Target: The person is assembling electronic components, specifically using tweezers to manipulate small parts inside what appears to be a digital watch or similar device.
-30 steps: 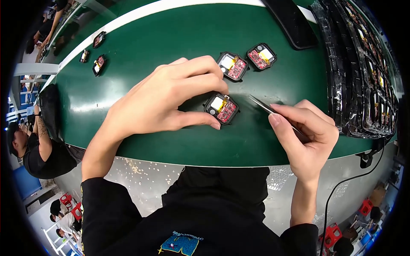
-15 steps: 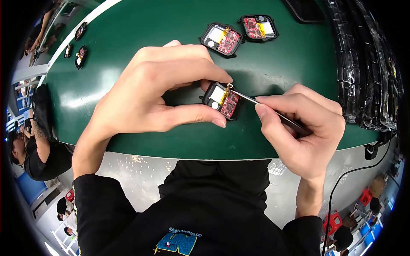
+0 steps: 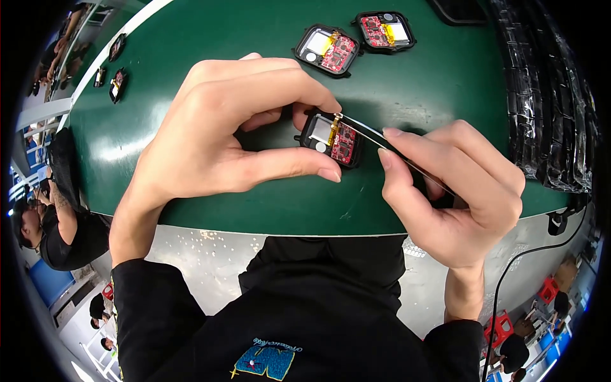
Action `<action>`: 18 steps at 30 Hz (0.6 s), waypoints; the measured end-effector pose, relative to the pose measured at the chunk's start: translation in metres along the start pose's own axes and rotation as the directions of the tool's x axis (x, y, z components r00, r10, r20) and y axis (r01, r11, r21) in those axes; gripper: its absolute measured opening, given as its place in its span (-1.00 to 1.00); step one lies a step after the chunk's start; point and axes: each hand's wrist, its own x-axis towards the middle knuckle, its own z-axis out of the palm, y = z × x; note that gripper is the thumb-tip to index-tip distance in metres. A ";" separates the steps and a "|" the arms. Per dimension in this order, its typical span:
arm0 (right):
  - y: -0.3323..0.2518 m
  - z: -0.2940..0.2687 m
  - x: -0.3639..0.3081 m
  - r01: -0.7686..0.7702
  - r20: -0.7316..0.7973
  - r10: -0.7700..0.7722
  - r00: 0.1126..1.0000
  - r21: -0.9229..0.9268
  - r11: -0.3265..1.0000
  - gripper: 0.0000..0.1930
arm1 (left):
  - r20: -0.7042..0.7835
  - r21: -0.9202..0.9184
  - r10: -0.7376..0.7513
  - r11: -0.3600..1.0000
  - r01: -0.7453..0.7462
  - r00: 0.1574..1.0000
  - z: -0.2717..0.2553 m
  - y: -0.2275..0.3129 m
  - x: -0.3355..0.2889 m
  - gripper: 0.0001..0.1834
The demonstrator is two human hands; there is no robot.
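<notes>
Holding the small black case (image 3: 332,138) just above the green worktop (image 3: 191,95), the left hand (image 3: 223,134) fingers pinch it tight. The right hand (image 3: 452,191) fingers squeeze thin tweezers (image 3: 382,137) at the yellow strip inside. A slip could scratch the red board or tear that strip.

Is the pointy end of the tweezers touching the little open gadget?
Touching. In the head view, the tweezers in the right hand meet the gold strip on the open black device, which the left hand grips.
</notes>
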 end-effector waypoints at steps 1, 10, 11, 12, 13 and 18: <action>0.000 0.001 0.000 0.030 -0.009 -0.030 1.000 -0.022 0.999 -0.72 | -0.004 0.014 0.007 1.000 -0.007 1.000 0.000 0.000 0.000 -0.34; 0.003 0.007 0.000 0.077 -0.014 -0.077 0.997 -0.026 0.997 -0.71 | 0.008 0.008 0.026 1.000 -0.026 1.000 0.000 -0.004 0.002 -0.35; 0.002 0.006 -0.001 0.077 -0.014 -0.078 0.997 -0.023 0.997 -0.71 | 0.009 0.010 0.023 1.000 -0.023 1.000 -0.001 -0.004 0.002 -0.35; 0.001 0.003 0.000 0.053 0.012 -0.053 0.999 -0.005 0.999 -0.72 | 0.038 -0.002 0.028 1.000 -0.028 0.999 -0.004 -0.005 0.002 -0.33; 0.000 0.001 0.001 0.028 0.037 -0.028 0.999 0.011 1.000 -0.74 | 0.068 -0.014 0.033 0.999 -0.032 0.997 -0.006 -0.007 0.001 -0.32; -0.003 -0.008 0.004 -0.132 0.126 0.114 0.986 0.142 0.981 -0.79 | 0.136 -0.125 0.038 0.992 -0.021 0.990 -0.013 -0.019 0.000 -0.27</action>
